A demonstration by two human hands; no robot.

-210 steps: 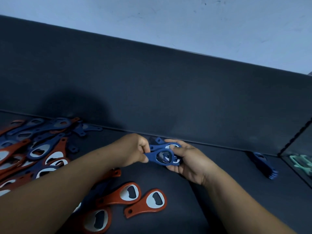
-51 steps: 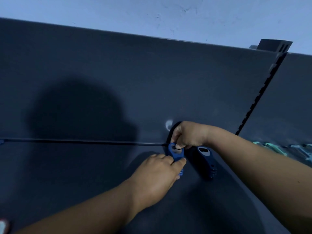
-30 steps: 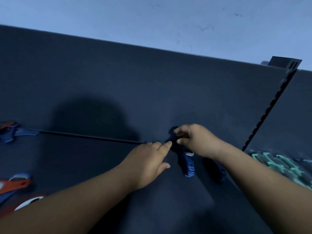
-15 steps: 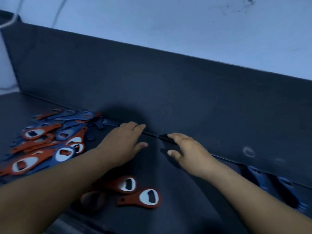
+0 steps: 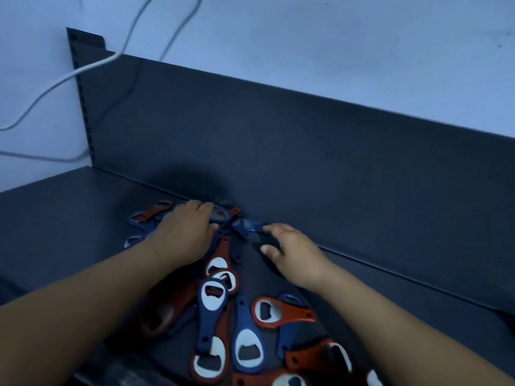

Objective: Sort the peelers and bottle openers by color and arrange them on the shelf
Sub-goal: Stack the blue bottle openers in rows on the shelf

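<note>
Bottle openers (image 5: 223, 316), red and blue mixed, lie heaped on the shelf (image 5: 64, 218) from the centre to the bottom of the frame, reaching the back panel (image 5: 278, 162). Your left hand (image 5: 184, 232) rests with loose, fairly straight fingers on the far end of the heap and holds nothing. Your right hand (image 5: 292, 254) is spread wide, its fingertips at a small blue piece (image 5: 248, 227) by the panel; through the blur it could be a peeler or an opener. If you rake broadly you'll likely drag red ones along with blue, because they overlap. Half a second ago both hands hovered right of the heap. Now your view has swung left, and the sorted blue ones at lower right are out of frame.
</note>
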